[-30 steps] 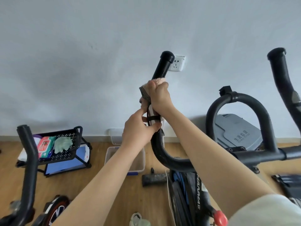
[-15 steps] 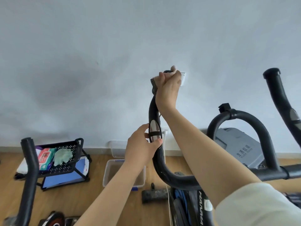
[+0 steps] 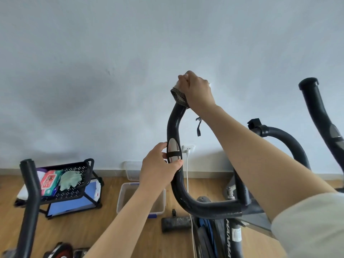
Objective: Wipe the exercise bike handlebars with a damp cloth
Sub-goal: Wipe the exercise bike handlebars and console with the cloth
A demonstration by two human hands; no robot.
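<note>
Right hand [image 3: 197, 91] clenched cloth [image 3: 179, 96] over tip of left handlebar [image 3: 174, 127]. Left hand [image 3: 158, 169] grasped bar lower, at metal sensor [image 3: 174, 152].

Risks, as judged:
- Cloth could slip off tip if stroke overran end.
- Dangling cloth strap [image 3: 198, 127] could snag.
- Damp cloth near sensor: moisture there unwanted.

Room: wall [image 3: 111, 53] bare behind tip; socket [image 3: 188, 148] just behind bar; right handlebar [image 3: 316, 116] well apart.

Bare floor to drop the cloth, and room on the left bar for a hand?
Floor: wood is bare between the black cart and clear bin, and nearer the camera. Cluttered beside the bike frame. Bar: free between left hand and right hand.
</note>
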